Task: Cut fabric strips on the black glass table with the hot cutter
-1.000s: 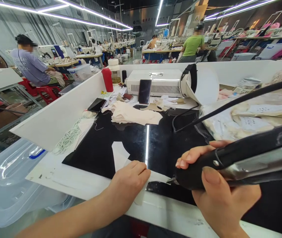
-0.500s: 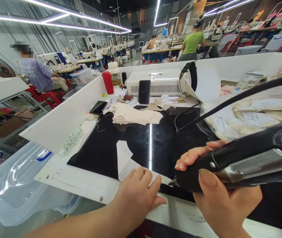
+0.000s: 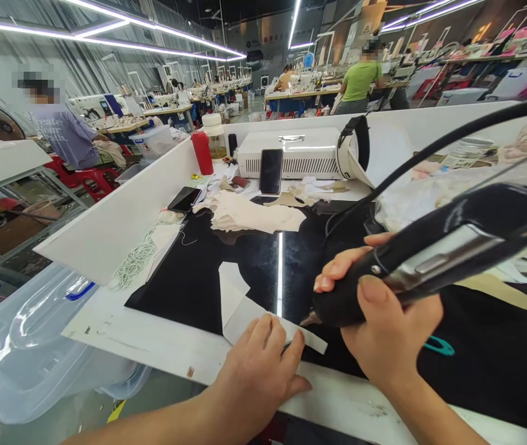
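1. Glossy black surface (image 3: 189,272), over a broad white board (image 3: 138,343), runs beneath both hands.
2. Black handheld tool with a silver lever (image 3: 495,216): slopes down from the right, thick black cable (image 3: 393,182) arching behind it.
3. Right hand (image 3: 388,334): closed firmly round the tool, fingers over the top, thumb on the near side.
4. Left hand (image 3: 261,364): palm down, about half open, fingers loosely bent, thumb apart. Fingertips rest on the white piece; no grip visible.
5. Flat white strip-like piece (image 3: 245,318): on the black surface, near its front edge, partly under the left fingers.
6. Teal oval object (image 3: 449,351): by the right wrist; now in sight, not visible half a second ago.
7. Pointed metal tip (image 3: 310,318): shifted from the piece's right end to just beyond its far edge; contact cannot be told. That end now lies uncovered, apparently steadied by the left hand alone.
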The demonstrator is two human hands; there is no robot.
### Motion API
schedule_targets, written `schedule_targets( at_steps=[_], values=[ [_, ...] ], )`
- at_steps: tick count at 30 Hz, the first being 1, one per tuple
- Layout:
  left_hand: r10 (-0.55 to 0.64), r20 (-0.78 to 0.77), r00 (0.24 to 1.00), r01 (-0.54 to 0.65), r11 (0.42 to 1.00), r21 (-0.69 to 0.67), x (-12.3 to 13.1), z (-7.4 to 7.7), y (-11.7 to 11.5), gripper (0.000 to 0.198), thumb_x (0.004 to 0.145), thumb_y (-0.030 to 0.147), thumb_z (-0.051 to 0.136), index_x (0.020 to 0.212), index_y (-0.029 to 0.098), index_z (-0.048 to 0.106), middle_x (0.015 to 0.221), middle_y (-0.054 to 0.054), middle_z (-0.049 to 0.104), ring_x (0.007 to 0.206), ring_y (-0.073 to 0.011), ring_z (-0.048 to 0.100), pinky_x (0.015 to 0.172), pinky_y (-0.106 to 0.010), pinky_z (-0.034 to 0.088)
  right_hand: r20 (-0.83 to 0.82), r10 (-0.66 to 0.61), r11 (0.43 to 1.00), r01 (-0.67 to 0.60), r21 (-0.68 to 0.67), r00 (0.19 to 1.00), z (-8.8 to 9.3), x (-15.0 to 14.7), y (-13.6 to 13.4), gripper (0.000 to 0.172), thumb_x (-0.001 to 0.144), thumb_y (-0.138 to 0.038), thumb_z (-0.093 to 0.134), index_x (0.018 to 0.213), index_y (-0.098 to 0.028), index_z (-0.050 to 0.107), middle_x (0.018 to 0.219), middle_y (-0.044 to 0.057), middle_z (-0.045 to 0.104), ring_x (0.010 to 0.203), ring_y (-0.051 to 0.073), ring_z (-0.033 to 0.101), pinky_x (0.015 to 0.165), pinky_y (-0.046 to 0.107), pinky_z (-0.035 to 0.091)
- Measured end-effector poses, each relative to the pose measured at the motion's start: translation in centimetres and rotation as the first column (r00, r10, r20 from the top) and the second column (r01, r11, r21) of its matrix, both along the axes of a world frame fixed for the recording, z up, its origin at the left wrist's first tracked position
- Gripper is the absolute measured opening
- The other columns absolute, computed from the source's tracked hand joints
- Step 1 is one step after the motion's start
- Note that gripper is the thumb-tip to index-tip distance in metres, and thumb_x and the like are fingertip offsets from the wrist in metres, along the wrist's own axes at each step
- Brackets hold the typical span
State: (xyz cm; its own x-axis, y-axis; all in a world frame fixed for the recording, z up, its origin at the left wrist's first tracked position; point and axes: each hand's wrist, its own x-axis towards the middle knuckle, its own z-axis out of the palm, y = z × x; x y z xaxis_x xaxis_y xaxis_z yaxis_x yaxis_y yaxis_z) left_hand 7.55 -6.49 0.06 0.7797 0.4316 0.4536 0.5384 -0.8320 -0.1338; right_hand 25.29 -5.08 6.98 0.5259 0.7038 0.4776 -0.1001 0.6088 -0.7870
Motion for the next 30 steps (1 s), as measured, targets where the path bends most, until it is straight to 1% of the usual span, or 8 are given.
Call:
schedule_targets(
  at_steps=[3, 6, 11, 15, 18, 23, 26, 30],
  values=[
    [-0.01, 0.016, 1.0, 0.01, 1.0, -0.001, 0.0, -0.1, 0.0, 0.079, 0.08, 0.069, 0.086, 0.131, 0.012, 0.067, 0.107, -0.014, 0.076, 0.106, -0.0322, 0.074, 0.096, -0.04, 0.061, 0.002, 0.039, 0.999, -0.039, -0.023, 0.999, -0.3, -0.5, 0.4, 0.042, 0.087, -0.047, 0.086, 0.115, -0.028, 0.06, 0.075, -0.004, 0.068, 0.058, 0.019, 0.063, 0.055, 0.034, 0.052],
    [-0.02, 0.041, 0.999, 0.02, 1.0, -0.005, 0.0, -0.2, -0.1, 0.075, 0.083, 0.067, 0.085, 0.131, 0.012, 0.066, 0.107, -0.014, 0.075, 0.106, -0.0317, 0.074, 0.096, -0.04, 0.06, 0.006, 0.068, 0.997, -0.068, -0.026, 0.998, -0.5, -0.7, 0.3, 0.043, 0.087, -0.046, 0.086, 0.116, -0.028, 0.06, 0.076, -0.003, 0.069, 0.06, 0.018, 0.064, 0.057, 0.035, 0.054],
    [-0.025, 0.036, 0.999, 0.026, 0.999, -0.036, 0.0, -0.4, 0.0, 0.071, 0.089, 0.064, 0.08, 0.134, 0.012, 0.064, 0.108, -0.014, 0.074, 0.109, -0.0324, 0.073, 0.098, -0.041, 0.059, -0.005, 0.07, 0.997, -0.071, -0.029, 0.998, -0.4, -0.9, 0.2, 0.036, 0.09, -0.039, 0.085, 0.113, -0.027, 0.06, 0.076, -0.004, 0.069, 0.06, 0.017, 0.065, 0.059, 0.034, 0.055],
    [-0.029, 0.026, 0.999, 0.03, 0.998, -0.049, -0.1, -0.5, 0.1, 0.068, 0.093, 0.062, 0.077, 0.135, 0.01, 0.062, 0.11, -0.017, 0.073, 0.11, -0.0334, 0.072, 0.097, -0.043, 0.059, -0.05, 0.096, 0.995, -0.097, -0.024, 0.994, -0.3, -1.2, 0.6, 0.04, 0.088, -0.042, 0.086, 0.115, -0.027, 0.06, 0.077, -0.005, 0.069, 0.059, 0.016, 0.064, 0.06, 0.034, 0.055],
    [-0.046, 0.025, 0.999, 0.047, 0.998, -0.039, -0.2, -0.6, 0.1, 0.07, 0.093, 0.061, 0.078, 0.136, 0.009, 0.061, 0.112, -0.019, 0.073, 0.11, -0.0344, 0.072, 0.097, -0.044, 0.06, -0.05, 0.121, 0.992, -0.122, -0.014, 0.991, -0.4, -1.6, 1.0, 0.043, 0.087, -0.045, 0.087, 0.115, -0.028, 0.06, 0.077, -0.005, 0.069, 0.059, 0.016, 0.064, 0.059, 0.033, 0.055],
    [-0.059, -0.003, 0.998, 0.058, 0.998, -0.03, -0.3, -1.1, 0.1, 0.071, 0.095, 0.061, 0.075, 0.138, 0.007, 0.06, 0.115, -0.021, 0.072, 0.112, -0.036, 0.072, 0.1, -0.046, 0.059, -0.054, 0.117, 0.992, -0.12, -0.046, 0.992, -0.3, -2.1, 1.4, 0.04, 0.088, -0.041, 0.086, 0.114, -0.027, 0.06, 0.078, -0.005, 0.069, 0.059, 0.015, 0.064, 0.059, 0.032, 0.056],
    [-0.053, 0.006, 0.999, 0.053, 0.998, -0.028, -0.3, -1.2, 0.1, 0.069, 0.097, 0.061, 0.073, 0.14, 0.008, 0.059, 0.115, -0.02, 0.072, 0.114, -0.0357, 0.071, 0.101, -0.045, 0.06, -0.062, 0.121, 0.992, -0.123, -0.021, 0.991, 0.0, -2.2, 1.6, 0.038, 0.088, -0.04, 0.086, 0.112, -0.027, 0.06, 0.076, -0.006, 0.069, 0.059, 0.015, 0.064, 0.058, 0.031, 0.056],
    [-0.051, 0.027, 0.998, 0.053, 0.998, -0.041, -0.3, -1.1, 0.0, 0.064, 0.099, 0.059, 0.072, 0.137, 0.01, 0.06, 0.114, -0.018, 0.073, 0.115, -0.0353, 0.071, 0.1, -0.045, 0.061, -0.06, 0.135, 0.991, -0.136, -0.002, 0.989, 0.1, -2.3, 2.1, 0.04, 0.087, -0.042, 0.085, 0.113, -0.027, 0.058, 0.075, -0.006, 0.069, 0.057, 0.015, 0.063, 0.056, 0.032, 0.055]
  ],
)
